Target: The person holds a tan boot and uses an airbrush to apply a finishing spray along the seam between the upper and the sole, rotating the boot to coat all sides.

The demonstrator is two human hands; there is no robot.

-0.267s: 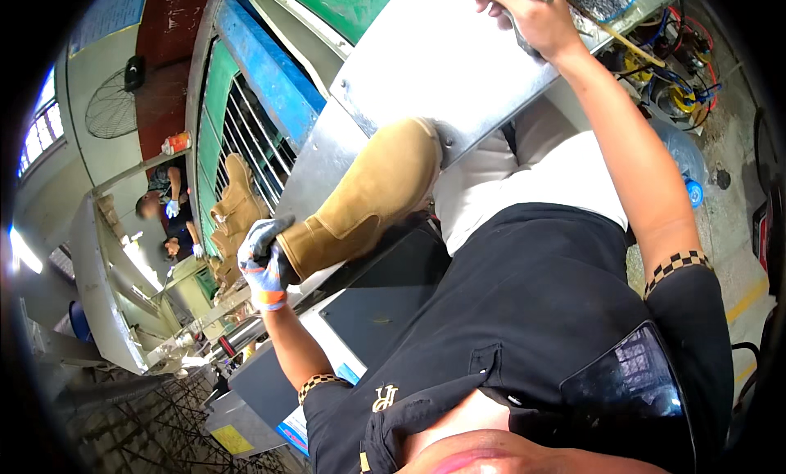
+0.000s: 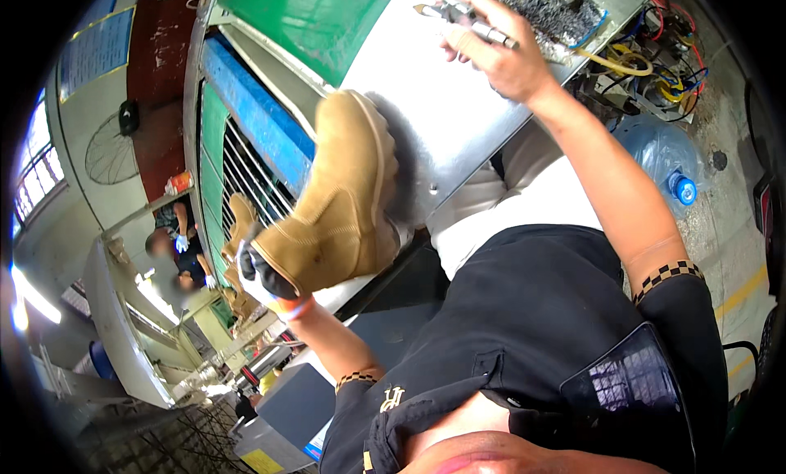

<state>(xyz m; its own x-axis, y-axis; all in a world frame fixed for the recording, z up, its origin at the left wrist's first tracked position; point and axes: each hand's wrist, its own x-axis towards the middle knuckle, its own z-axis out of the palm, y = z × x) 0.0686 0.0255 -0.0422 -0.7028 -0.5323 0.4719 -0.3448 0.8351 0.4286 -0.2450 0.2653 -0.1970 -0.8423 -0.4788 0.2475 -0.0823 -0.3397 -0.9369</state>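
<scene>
A tan pull-on boot [image 2: 340, 196] hangs over the near left corner of the metal table, toe pointing up and away, its chunky sole facing right. My left hand [image 2: 260, 271], in a grey-black glove, is closed on the boot's shaft at the top opening; part of the hand is hidden behind the leather. My bare right hand [image 2: 509, 58] is above the table, to the right of the boot and apart from it. Its fingers are closed around a slim silver tool [image 2: 496, 36] with a tan pointed tip at the left; its exact kind cannot be made out.
Dark crumbly scraps [image 2: 532, 20] lie on the far right of the metal table [image 2: 458, 114]. Beyond its right edge are tangled wires [image 2: 655, 73] and a clear plastic bottle [image 2: 667, 159]. More tan boots [image 2: 240, 220] stand by a barred rack [image 2: 258, 175]; gloved people [image 2: 176, 245] work behind.
The boot has turned in my left hand so its toe swings leftward and up, showing more of its side and sole edge. My right hand has shifted left and slightly nearer with the tool.
</scene>
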